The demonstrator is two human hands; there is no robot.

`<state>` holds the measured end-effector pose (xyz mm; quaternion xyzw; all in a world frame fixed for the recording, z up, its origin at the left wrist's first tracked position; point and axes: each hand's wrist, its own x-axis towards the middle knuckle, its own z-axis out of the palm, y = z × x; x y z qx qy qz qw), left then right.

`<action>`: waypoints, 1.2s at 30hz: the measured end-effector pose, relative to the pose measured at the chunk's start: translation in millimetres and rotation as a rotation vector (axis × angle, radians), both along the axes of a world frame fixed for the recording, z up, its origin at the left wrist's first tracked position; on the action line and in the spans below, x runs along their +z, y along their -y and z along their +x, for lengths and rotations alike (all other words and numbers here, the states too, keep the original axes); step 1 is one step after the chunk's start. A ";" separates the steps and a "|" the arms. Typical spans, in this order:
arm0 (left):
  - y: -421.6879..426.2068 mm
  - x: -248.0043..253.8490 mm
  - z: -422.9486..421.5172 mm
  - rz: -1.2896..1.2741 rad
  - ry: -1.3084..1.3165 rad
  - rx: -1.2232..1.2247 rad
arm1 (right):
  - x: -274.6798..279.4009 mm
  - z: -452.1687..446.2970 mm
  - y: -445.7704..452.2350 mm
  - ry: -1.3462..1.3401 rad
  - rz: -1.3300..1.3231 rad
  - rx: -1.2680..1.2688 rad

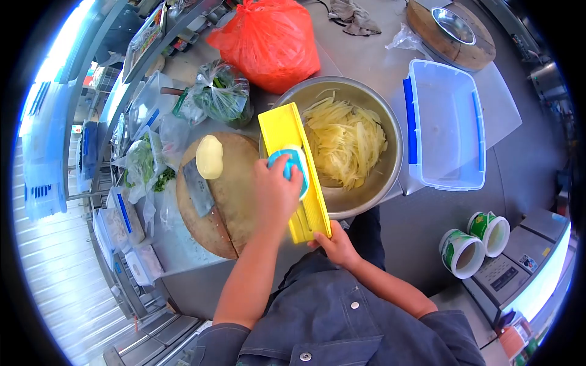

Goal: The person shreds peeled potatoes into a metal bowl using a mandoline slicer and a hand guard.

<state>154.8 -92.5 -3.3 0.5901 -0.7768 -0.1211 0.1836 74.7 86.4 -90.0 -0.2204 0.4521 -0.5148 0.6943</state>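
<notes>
My left hand (278, 189) is closed over a blue and white hand guard (299, 168), pressed onto the face of a yellow slicer (282, 125). Whatever sits under the guard is mostly hidden. My right hand (339, 247) grips the slicer's near end. The slicer lies tilted across the left rim of a large metal bowl (394, 122). Pale yellow potato shreds (348, 140) are heaped in that bowl. To the left, a peeled potato (210, 157) and a cleaver (198, 188) lie on a round wooden chopping board (235, 210).
A red plastic bag (268, 46) stands behind the bowl, beside bagged greens (223, 94). On the right is a clear plastic box (448, 125) with blue clips. Farther back, a metal dish (453, 25) rests on a wooden block (421, 27). Two green-white buckets (462, 253) stand lower right.
</notes>
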 end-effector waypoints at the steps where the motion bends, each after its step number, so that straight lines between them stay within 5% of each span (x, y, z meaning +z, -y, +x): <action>1: 10.6 -1.7 -4.2 -0.030 0.000 -0.029 | -1.8 -0.1 3.7 -0.016 0.014 -0.023; 10: 85.7 -12.1 21.9 -0.091 -0.100 0.049 | 0.4 -0.5 -7.4 -0.009 0.056 -0.024; 15: 76.5 -5.6 56.8 0.132 -0.463 0.222 | -24.3 -1.5 -12.9 0.343 0.322 -0.020; 21: 39.2 15.1 78.6 0.248 -0.784 0.303 | 7.2 0.7 -0.6 0.445 0.638 -0.070; 28: 27.9 12.7 96.6 0.268 -0.850 0.349 | 15.4 5.2 2.4 0.541 0.613 -0.002; 36: 18.7 14.2 92.8 0.297 -0.925 0.361 | -17.7 9.4 -15.1 0.338 0.315 0.146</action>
